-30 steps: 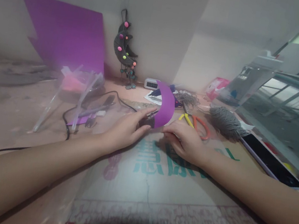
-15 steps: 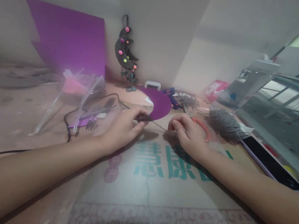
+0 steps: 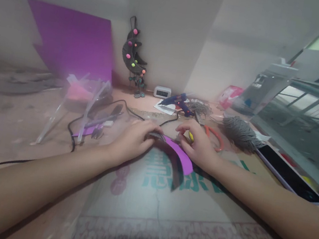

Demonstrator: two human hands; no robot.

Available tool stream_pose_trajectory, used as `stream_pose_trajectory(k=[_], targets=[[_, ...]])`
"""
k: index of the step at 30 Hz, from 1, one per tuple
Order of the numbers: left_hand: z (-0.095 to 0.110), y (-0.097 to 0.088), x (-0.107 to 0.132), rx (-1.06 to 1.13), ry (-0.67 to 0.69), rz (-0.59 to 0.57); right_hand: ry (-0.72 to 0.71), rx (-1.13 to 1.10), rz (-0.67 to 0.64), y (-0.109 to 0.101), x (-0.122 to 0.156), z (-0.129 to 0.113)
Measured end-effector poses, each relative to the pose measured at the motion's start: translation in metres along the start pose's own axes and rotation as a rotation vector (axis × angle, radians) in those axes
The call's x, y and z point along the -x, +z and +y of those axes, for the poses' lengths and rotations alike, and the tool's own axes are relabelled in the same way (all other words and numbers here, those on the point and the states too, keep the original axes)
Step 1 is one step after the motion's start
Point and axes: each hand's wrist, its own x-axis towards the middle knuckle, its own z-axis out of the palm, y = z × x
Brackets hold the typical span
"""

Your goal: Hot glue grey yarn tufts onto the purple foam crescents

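Note:
My left hand (image 3: 140,134) is closed around one end of a curved purple paper strip (image 3: 182,157). Grey yarn (image 3: 157,135) is wrapped about that end, close to my fingertips. The strip's free end bends towards me over the board, with a dark curved shape beside it that looks like its shadow. Just to the right, my right hand (image 3: 196,145) has thumb and forefinger curled together at the grey yarn; the strand between the hands is hardly visible. Orange-handled scissors (image 3: 217,138) lie right behind my right hand, with a yellow part showing between its fingers.
A blue glue gun (image 3: 177,101) rests on white paper near a small clock (image 3: 162,92). A yarn ball (image 3: 242,133) and a phone (image 3: 290,174) lie at right. Clear glue sticks (image 3: 52,118) and a black cable (image 3: 73,138) are at left. A decorated moon (image 3: 132,54) hangs behind.
The purple strip has swung from behind my hands to the front, its free end now pointing towards me. The glue gun and clock are uncovered. My right hand has shifted slightly left.

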Motion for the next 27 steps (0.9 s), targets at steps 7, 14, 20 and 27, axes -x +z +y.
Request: stream_pose_trajectory(k=[7, 14, 20, 27], targets=[[0.001, 0.000, -0.001, -0.004, 0.014, -0.047, -0.029, 0.020, -0.085, 0.002, 0.000, -0.001], [0.003, -0.006, -0.002, 0.171, -0.069, -0.100, -0.038, 0.069, -0.137, 0.003, 0.002, -0.001], [0.004, -0.002, -0.002, 0.234, -0.087, -0.090, -0.025, 0.075, -0.194, 0.003, 0.003, -0.002], [-0.009, 0.006, -0.004, 0.423, -0.267, 0.051, 0.059, 0.023, -0.111, 0.000, 0.000, -0.006]])
